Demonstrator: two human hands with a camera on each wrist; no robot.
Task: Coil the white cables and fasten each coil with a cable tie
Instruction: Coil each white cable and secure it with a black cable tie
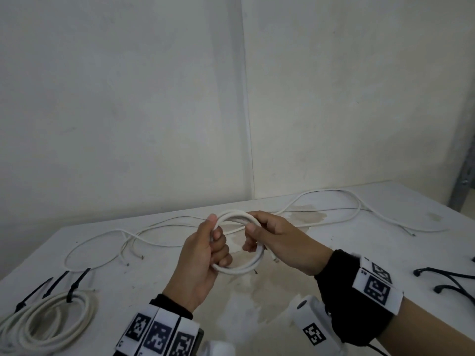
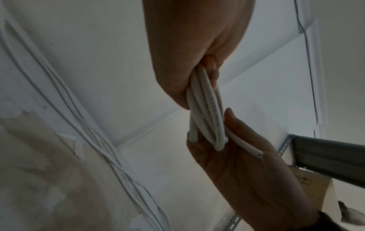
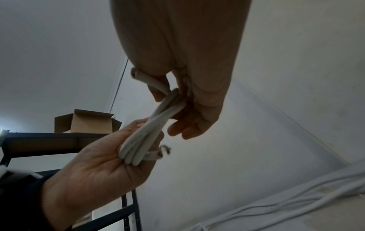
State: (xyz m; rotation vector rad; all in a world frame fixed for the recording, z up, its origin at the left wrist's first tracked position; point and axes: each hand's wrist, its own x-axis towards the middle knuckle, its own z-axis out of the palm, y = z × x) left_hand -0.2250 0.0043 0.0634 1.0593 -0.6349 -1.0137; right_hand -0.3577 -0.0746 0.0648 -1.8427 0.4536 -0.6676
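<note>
Head view: the left hand [image 1: 203, 255] curls thumb and fingers round the nine o'clock side of a small white cable coil [image 1: 240, 270], held above the middle of the desk [image 1: 334, 255]; the right hand [image 1: 277, 240] grips the same coil at its three o'clock side, fingers wrapped through the ring. Left wrist view shows one cut cable end [image 2: 256, 154] sticking out past the right palm. Behind the hands, at twelve o'clock, loose white cables [image 1: 334, 194] trail across the desk. At eight o'clock lies a finished coil [image 1: 48, 322] bound with black cable ties [image 1: 74, 286]; more black ties [image 1: 447, 278] lie at three o'clock.
</note>
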